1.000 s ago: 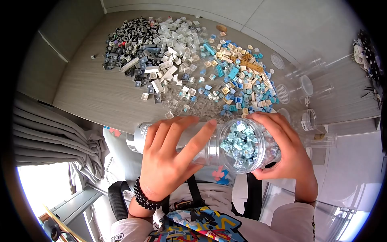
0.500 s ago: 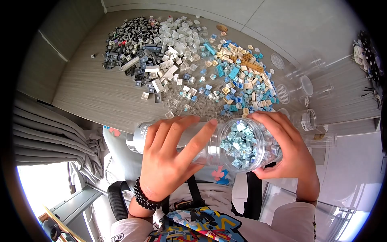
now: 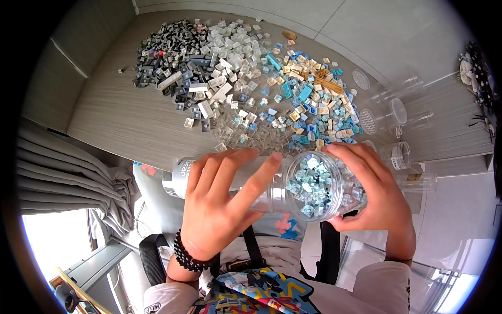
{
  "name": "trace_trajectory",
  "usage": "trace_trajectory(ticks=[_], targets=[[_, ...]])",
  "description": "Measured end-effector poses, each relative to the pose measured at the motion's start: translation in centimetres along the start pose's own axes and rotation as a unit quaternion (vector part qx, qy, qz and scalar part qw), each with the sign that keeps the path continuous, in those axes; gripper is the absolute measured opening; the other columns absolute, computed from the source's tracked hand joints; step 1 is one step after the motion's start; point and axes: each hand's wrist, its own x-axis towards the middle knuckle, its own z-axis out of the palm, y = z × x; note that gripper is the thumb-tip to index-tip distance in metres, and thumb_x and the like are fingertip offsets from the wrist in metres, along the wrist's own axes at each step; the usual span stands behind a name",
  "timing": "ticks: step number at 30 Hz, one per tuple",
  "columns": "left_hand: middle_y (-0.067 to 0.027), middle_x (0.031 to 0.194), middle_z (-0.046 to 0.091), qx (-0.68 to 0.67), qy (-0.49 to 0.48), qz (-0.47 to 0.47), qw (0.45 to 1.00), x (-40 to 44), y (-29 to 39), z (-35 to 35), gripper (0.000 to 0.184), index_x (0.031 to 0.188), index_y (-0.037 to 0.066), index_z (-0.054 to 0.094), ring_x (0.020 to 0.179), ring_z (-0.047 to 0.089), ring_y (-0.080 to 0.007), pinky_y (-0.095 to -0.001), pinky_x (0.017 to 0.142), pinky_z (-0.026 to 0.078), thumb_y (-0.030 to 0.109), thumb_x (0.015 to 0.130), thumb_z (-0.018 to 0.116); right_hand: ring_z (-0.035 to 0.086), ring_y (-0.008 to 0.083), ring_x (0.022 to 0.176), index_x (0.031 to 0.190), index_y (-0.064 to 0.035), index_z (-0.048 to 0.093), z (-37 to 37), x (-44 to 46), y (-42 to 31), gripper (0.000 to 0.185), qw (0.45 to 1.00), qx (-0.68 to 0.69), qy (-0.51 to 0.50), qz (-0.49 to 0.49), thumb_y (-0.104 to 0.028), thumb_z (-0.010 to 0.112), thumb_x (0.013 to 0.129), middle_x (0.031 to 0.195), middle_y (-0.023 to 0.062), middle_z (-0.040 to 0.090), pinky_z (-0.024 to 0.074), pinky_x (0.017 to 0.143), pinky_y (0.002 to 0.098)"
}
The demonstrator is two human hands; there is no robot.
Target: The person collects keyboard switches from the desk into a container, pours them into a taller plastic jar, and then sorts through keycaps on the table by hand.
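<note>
My left hand [image 3: 222,196] is wrapped over a clear plastic bottle [image 3: 182,175] that lies sideways, with white lettering near its far-left end. Cupped around a clear jar [image 3: 339,183], my right hand [image 3: 379,193] grips it from the right side. Inside that jar are many small pale-blue keyboard switches [image 3: 311,180]. The two containers meet between my hands; whether their mouths touch, I cannot tell. Both are held just in front of the table edge, above my lap.
On the wooden table [image 3: 104,115] lie heaps of dark keycaps [image 3: 172,47], white keycaps [image 3: 230,44] and blue and cream keycaps [image 3: 319,99]. Clear jars [image 3: 400,154] and round perforated lids [image 3: 361,78] stand or lie at the right. A grey curtain [image 3: 68,167] hangs left.
Hardly anything differs. The jar of switches and my right hand have shifted very slightly; both grips stay the same.
</note>
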Motion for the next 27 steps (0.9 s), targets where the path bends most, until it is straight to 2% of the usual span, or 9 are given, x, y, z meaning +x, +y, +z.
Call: trace_trajectory(ticks=[20, 27], targets=[[-0.0081, 0.118, 0.064, -0.008, 0.0, -0.002, 1.0, 0.04, 0.16, 0.03, 0.078, 0.135, 0.017, 0.059, 0.103, 0.062, -0.0298, -0.0435, 0.086, 0.045, 0.028, 0.063, 0.087, 0.058, 0.0324, 0.11, 0.139, -0.0046, 0.053, -0.4, 0.15, 0.16, 0.087, 1.0, -0.015, -0.007, -0.019, -0.014, 0.084, 0.058, 0.13, 0.0131, 0.059, 0.0487, 0.094, 0.0431], [-0.0087, 0.12, 0.065, -0.004, -0.011, 0.002, 1.0, 0.24, 0.18, -0.11, 0.074, 0.136, 0.016, 0.059, 0.103, 0.062, -0.0298, -0.0431, 0.087, 0.045, 0.03, 0.068, 0.085, 0.058, 0.0326, 0.108, 0.139, -0.0043, 0.053, -1.02, 0.19, 0.09, 0.087, 1.0, -0.016, -0.013, -0.022, -0.015, 0.084, 0.058, 0.129, 0.0131, 0.06, 0.0486, 0.093, 0.0429]])
